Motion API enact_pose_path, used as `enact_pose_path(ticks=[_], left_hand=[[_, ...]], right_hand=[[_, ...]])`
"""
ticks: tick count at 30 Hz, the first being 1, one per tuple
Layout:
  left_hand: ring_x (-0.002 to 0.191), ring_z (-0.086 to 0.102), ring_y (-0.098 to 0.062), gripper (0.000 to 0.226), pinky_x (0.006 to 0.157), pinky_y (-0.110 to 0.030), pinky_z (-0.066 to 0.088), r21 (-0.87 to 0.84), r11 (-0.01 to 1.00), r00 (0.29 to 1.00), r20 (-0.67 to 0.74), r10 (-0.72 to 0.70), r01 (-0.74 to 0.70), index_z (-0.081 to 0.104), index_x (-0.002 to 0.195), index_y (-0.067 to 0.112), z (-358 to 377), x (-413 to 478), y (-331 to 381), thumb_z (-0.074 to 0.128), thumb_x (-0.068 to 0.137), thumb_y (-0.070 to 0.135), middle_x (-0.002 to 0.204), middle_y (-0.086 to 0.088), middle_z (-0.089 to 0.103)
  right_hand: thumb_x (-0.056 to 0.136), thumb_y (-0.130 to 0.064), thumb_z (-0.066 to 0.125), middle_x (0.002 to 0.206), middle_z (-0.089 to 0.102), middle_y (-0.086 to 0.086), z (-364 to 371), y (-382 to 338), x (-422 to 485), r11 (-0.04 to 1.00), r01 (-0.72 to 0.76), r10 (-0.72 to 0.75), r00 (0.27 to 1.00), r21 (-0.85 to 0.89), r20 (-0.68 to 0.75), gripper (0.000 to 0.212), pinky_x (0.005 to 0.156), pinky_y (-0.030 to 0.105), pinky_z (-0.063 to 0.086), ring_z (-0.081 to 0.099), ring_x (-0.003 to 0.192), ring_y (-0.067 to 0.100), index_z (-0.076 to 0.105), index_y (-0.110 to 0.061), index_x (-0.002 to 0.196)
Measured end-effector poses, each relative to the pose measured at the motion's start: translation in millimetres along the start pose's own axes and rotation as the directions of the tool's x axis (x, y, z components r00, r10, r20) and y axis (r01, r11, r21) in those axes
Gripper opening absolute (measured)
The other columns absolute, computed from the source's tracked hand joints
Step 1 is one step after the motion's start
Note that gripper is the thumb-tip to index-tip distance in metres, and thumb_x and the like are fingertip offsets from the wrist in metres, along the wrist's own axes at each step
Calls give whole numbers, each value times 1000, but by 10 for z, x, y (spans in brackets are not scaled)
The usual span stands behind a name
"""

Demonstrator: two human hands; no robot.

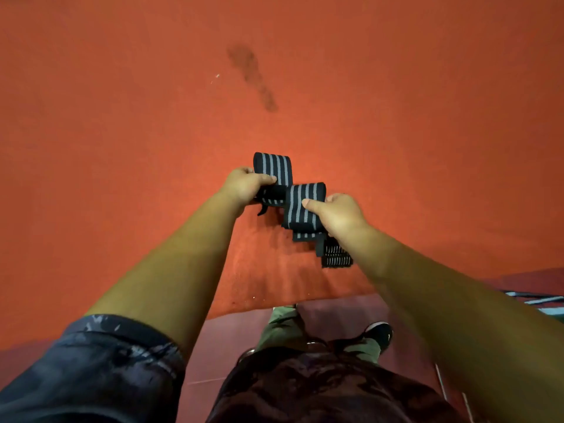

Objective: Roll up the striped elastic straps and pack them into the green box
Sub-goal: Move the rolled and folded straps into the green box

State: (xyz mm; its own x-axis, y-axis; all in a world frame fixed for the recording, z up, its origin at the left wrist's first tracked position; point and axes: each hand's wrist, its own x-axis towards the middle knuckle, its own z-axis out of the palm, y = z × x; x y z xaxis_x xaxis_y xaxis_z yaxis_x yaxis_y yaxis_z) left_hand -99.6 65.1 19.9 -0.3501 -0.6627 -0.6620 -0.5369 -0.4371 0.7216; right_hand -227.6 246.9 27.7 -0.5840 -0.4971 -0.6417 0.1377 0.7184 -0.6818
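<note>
The striped straps (302, 206) hang between the hands above the orange surface (122, 148): left hand (244, 186) curled round one bunch, right hand (338, 213) pinching the other, its loose tail dangling beneath that hand (no green box visible).

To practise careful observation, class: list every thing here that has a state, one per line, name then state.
striped elastic strap, unrolled, looped loosely between both hands.
left hand, gripping one loop.
right hand, pinching another loop.
orange carpet, dark-stained.
</note>
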Motion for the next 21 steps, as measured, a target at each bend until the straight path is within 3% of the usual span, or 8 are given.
enact_pose_path(ticks=[3,8,14,18,21], left_hand=[[99,76,-35,23,99,-56,62,11,999,998,34,50,-51,61,100,12,222,-99,318,83,93,14,110,-18,76],[108,77,-39,28,96,-55,64,47,993,989,106,101,-107,63,108,8,810,-187,724,84,92,19,119,-24,76],[109,77,-38,29,99,-56,62,160,970,941,312,128,-185,66,110,9,1868,-421,938,84,93,24,113,-17,78],[96,76,-31,35,92,-49,63,248,936,879,464,112,-250,66,111,10,2722,-687,893,85,91,32,106,-12,78],[92,75,-29,55,96,-54,62,310,907,815,576,60,-286,67,113,7,3392,-951,761,89,79,44,114,-18,79]], right_hand=[[89,-46,82,71,66,0,-418,-112,7,998,22,-18,998,66,-62,38,55,31,42,59,60,21,59,-20,75],[90,-42,83,59,57,-1,-1148,17,-40,970,26,11,988,240,-154,39,47,27,38,49,46,17,58,-17,75],[91,-44,83,59,48,2,-2112,666,-249,905,23,101,959,426,-266,40,47,29,37,43,47,18,58,-14,81],[90,-47,84,58,51,2,-2706,1299,-503,854,-1,217,909,520,-355,41,49,29,41,45,47,18,62,-13,83],[86,-49,86,56,48,3,-3081,1853,-735,792,-6,312,864,611,-395,45,49,29,39,43,47,19,59,-14,79]])
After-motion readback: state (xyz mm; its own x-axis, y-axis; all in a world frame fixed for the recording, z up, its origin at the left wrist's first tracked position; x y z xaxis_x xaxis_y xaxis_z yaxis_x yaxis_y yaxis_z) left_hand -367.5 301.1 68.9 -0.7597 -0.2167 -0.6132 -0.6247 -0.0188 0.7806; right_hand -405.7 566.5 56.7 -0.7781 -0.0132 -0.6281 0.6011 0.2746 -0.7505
